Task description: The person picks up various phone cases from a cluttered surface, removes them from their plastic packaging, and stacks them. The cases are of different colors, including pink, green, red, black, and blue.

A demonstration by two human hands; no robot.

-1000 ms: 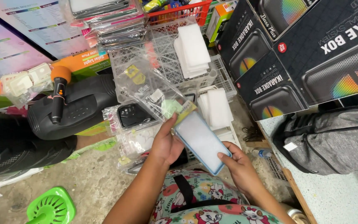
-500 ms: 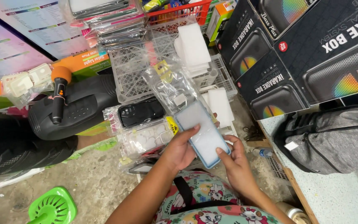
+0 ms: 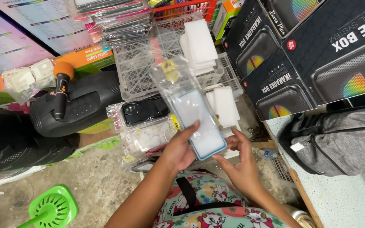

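Head view: one clear phone case with a pale blue rim, sleeved in a transparent bag bearing a yellow sticker, is held above the lap. Left hand grips its lower left edge; right hand pinches the bottom right corner. Two more bagged cases lie beside it. Three black speaker cartons stack at right; one orange-tipped microphone at left.

Clear plastic sleeve with yellow sticker, centre, over a blue-edged phone case. Black speaker cartons with rainbow panels stood stacked right. Orange-green carton lay left.
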